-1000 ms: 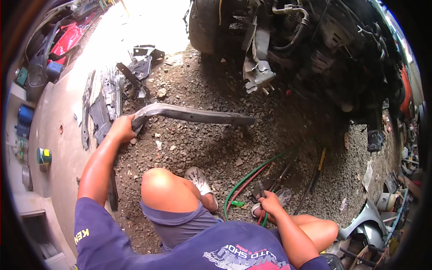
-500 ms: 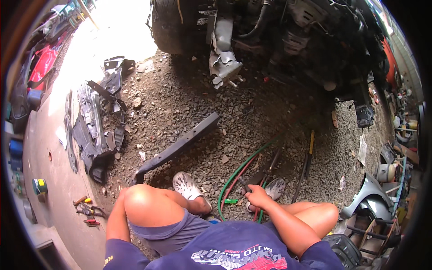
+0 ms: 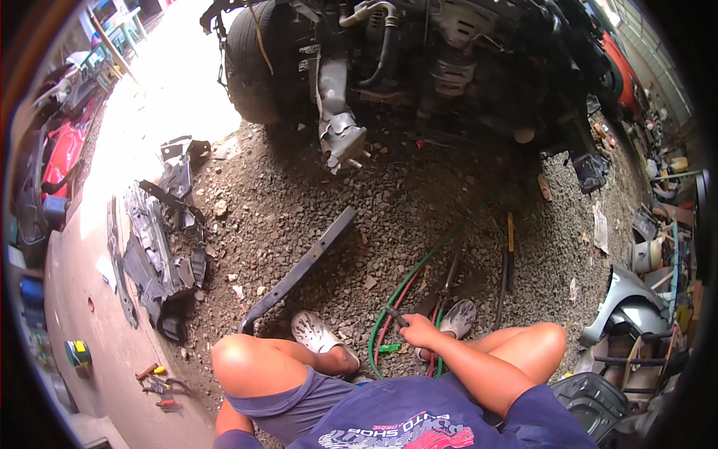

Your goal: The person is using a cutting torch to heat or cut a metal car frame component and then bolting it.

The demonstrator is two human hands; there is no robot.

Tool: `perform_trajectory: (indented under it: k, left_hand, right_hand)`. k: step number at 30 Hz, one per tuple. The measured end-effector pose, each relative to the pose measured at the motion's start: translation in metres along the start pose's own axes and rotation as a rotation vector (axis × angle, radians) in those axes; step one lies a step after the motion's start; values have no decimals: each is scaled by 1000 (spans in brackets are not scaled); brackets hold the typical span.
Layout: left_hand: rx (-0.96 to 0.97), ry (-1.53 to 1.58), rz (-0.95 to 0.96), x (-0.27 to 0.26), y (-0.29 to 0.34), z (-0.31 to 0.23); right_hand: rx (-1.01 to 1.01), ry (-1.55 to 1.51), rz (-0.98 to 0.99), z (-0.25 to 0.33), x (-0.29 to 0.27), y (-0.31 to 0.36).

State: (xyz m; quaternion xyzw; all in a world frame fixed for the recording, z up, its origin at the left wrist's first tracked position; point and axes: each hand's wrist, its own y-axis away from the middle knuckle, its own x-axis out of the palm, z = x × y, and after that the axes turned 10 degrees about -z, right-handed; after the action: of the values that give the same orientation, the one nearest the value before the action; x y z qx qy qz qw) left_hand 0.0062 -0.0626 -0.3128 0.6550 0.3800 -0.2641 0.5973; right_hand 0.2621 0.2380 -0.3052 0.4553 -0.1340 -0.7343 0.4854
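A long dark metal bar (image 3: pixel 303 266) slants over the gravel, its near end bent and partly hidden by my left knee. My left arm passes behind that knee, so the hand cannot be seen. Low and right of centre, my right hand (image 3: pixel 420 330) is closed around a short dark tool (image 3: pixel 396 316) whose exact kind is unclear. Just beyond it, a green hose (image 3: pixel 410 278) and a red hose (image 3: pixel 402 305) curve across the ground beside a slim metal torch-like tool (image 3: pixel 452 271). A small green object (image 3: pixel 389 349) lies between my feet.
Ahead stands a stripped vehicle front (image 3: pixel 449 67) with a crumpled metal rail end (image 3: pixel 344 142) sticking out. Torn body parts (image 3: pixel 153 247) lie left, near hand tools (image 3: pixel 161 385) on concrete. A yellow-and-black bar (image 3: pixel 511 251) and a silver fender (image 3: pixel 621 303) are right.
My view has tilted slightly up. The bar's near end has shifted right, so it lies at a steeper slant. My left forearm has sunk behind the knee; the right hand keeps its hold.
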Motion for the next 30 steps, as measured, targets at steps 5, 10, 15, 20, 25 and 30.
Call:
perform_trajectory:
  k: [5,10,15,20,25,30]
  left_hand:
    - [29,-59,-99,-79,-60,246]
    - [61,-141,-262,-132,-37,300]
    - [258,-128,-82,-167,-6,229]
    - [315,-238,-91,-199,1,216]
    - [378,-268,-50,-190,-10,226]
    - [434,-248,-44,-177,-11,235]
  right_hand:
    - [4,-7,129,47,28,-19]
    - [-40,-214,368,56,99,-57]
    - [195,-476,638,55,128,-62]
    - [107,-629,699,68,185,-53]
    - [291,-973,821,77,209,-45]
    - [400,-1223,767,102,221,-54]
